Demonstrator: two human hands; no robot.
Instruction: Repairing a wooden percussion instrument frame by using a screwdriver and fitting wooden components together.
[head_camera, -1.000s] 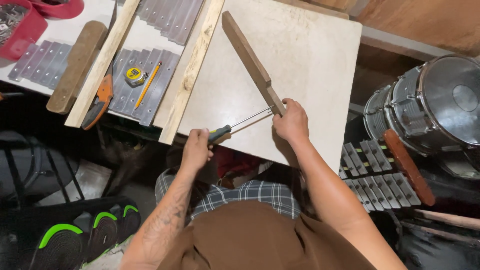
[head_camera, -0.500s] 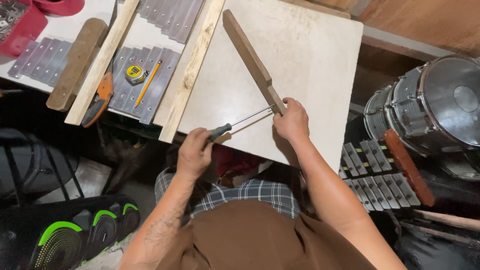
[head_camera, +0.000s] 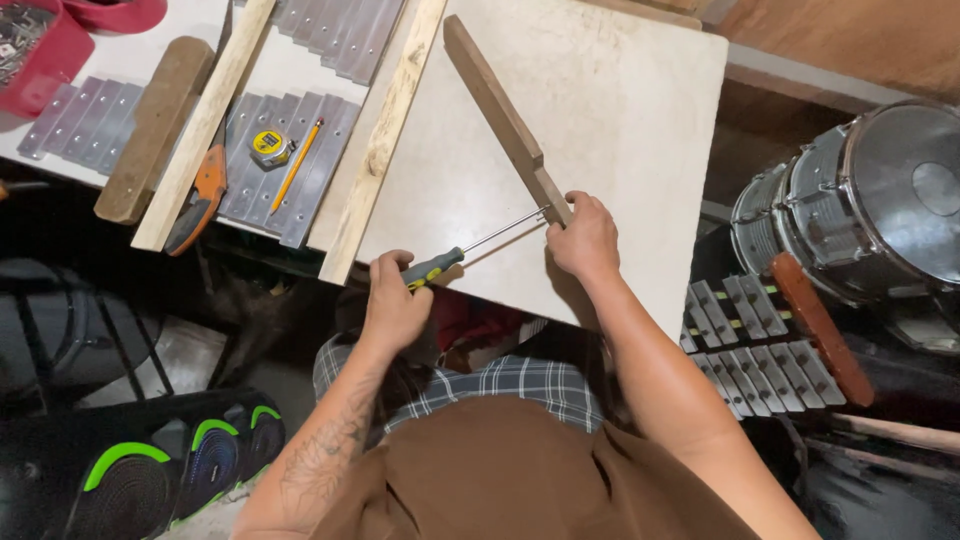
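A dark wooden bar (head_camera: 495, 105) lies diagonally on a pale square board (head_camera: 610, 130). My right hand (head_camera: 585, 240) grips the bar's near end and holds it down. My left hand (head_camera: 395, 300) is closed around the grey and yellow handle of a screwdriver (head_camera: 470, 250). Its thin metal shaft points right and up, and the tip meets the side of the bar's near end beside my right thumb.
Two light wood strips (head_camera: 380, 140) lie left of the board over rows of metal bars (head_camera: 300, 160). A yellow tape measure (head_camera: 268, 146), a pencil (head_camera: 297, 163) and an orange-handled tool (head_camera: 205, 190) rest there. A red tub (head_camera: 40, 45) sits far left. Drums (head_camera: 870, 200) and a metal-bar instrument (head_camera: 760, 340) stand right.
My left hand with the screwdriver handle has shifted slightly and turned; the tip stays at the bar's end. My right hand keeps its hold on the bar.
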